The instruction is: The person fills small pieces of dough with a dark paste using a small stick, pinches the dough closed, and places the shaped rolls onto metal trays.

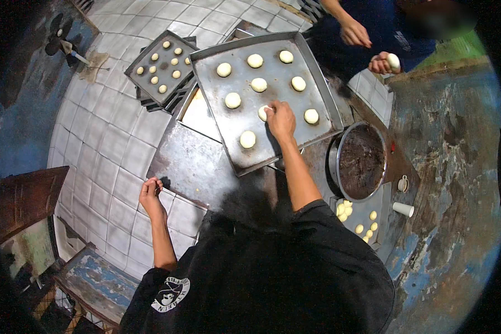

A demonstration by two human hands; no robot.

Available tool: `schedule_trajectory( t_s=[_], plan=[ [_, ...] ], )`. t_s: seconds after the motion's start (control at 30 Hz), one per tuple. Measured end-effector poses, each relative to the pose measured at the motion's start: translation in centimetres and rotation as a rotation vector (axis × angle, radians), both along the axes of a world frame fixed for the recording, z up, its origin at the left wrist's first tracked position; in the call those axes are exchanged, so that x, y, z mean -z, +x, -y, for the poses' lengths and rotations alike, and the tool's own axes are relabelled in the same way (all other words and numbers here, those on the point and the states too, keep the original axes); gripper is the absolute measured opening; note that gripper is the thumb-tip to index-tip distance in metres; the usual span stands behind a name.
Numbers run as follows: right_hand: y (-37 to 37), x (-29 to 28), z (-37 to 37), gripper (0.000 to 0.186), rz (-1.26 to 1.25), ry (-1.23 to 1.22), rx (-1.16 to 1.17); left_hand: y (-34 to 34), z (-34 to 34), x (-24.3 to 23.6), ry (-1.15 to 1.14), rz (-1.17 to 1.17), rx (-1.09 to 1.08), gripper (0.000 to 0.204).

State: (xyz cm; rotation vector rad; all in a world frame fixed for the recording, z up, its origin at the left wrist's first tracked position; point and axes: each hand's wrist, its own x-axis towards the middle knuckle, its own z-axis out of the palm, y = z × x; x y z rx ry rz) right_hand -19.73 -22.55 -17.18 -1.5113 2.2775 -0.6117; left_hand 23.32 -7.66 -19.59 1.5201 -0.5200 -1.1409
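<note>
A large metal baking tray (pixel 220 119) carries several pale, round dough balls in loose rows. My right hand (pixel 282 119) reaches over it, thumb and fingers closed around one dough ball (pixel 263 113) that rests on the tray; the hand partly covers that ball. Another dough ball (pixel 247 139) lies nearer to me, and a further dough ball (pixel 311 116) sits to the right. Away from the tray, above the tiled floor on the left, my left hand (pixel 151 195) has its fingers curled in, with nothing visible in them.
A smaller tray of dough balls (pixel 147 62) stands on stacked trays at the far left. On the right are a metal bowl of dark brown filling (pixel 362 161), several loose dough pieces (pixel 344 210) and a white cup (pixel 403 209). Across from me, a co-worker's hand (pixel 381 63) holds dough.
</note>
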Motion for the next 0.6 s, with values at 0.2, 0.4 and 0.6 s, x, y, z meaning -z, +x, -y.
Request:
schedule_trajectory(
  t_s=[0.2,0.4,0.6],
  plan=[
    [0.5,2.2,-1.2,0.019,0.026,-0.179,0.017,-2.0,1.4,-0.3,-0.010,-0.023,0.066,0.018],
    [1.0,0.8,-2.0,0.018,-0.022,-0.399,-0.048,-3.5,0.5,-2.4,-0.038,-0.007,0.067,0.018],
    [-0.6,1.5,-2.8,0.012,0.209,-0.081,-0.027,-4.0,-1.0,-4.8,-0.102,0.037,0.147,0.012]
  ],
)
